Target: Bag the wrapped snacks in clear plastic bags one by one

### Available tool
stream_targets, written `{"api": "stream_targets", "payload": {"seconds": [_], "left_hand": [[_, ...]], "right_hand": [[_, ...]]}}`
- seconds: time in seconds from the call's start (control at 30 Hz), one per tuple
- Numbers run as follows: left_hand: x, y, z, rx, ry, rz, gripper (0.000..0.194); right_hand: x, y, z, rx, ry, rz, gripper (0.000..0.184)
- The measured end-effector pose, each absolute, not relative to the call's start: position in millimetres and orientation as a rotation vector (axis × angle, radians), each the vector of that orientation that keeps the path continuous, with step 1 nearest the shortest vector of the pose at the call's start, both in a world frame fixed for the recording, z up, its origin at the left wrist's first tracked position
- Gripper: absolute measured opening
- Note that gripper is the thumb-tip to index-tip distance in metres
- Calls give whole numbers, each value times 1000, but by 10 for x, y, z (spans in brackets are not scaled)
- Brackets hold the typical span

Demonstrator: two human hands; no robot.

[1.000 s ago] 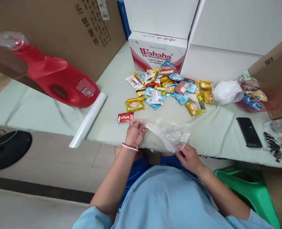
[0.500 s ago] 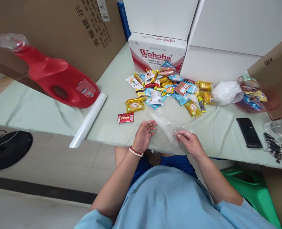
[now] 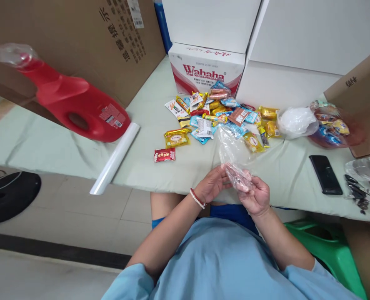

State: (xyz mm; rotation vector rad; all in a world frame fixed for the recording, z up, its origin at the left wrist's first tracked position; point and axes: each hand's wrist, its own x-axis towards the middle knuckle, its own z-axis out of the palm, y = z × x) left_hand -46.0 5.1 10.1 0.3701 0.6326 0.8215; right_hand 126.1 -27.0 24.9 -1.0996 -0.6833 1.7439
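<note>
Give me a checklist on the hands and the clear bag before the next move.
1. Right hand gripping the clear plastic bag: ok.
2. Left hand at the bag: ok; how firmly it holds, cannot tell.
3. Bag mouth open: cannot tell.
4. Bag clear of the snack pile: not ok; its far end overlaps nearby packets in this view.
5. Red packet apart from both hands: ok.
6. Phone out of the hands' way: ok, far to the right.
</note>
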Motion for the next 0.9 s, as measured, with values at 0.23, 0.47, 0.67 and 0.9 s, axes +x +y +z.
{"api": "stream_targets", "payload": {"seconds": [0.23, 0.47, 0.67, 0.9], "left_hand": [[-650, 127, 90, 308, 772, 1012, 36], [-998, 114, 87, 246, 903, 1110, 47], [-1140, 195, -117, 494, 1287, 1242, 54], [-1341, 175, -220, 981, 2092, 1240, 29]], "right_hand": [[1304, -240, 282, -1090, -682, 1650, 24], [1418, -216, 1, -1291, -550, 1589, 29], [1331, -266, -83, -1449, -702, 1643, 46], [1246, -245, -96, -1519, -792, 1565, 49]]}}
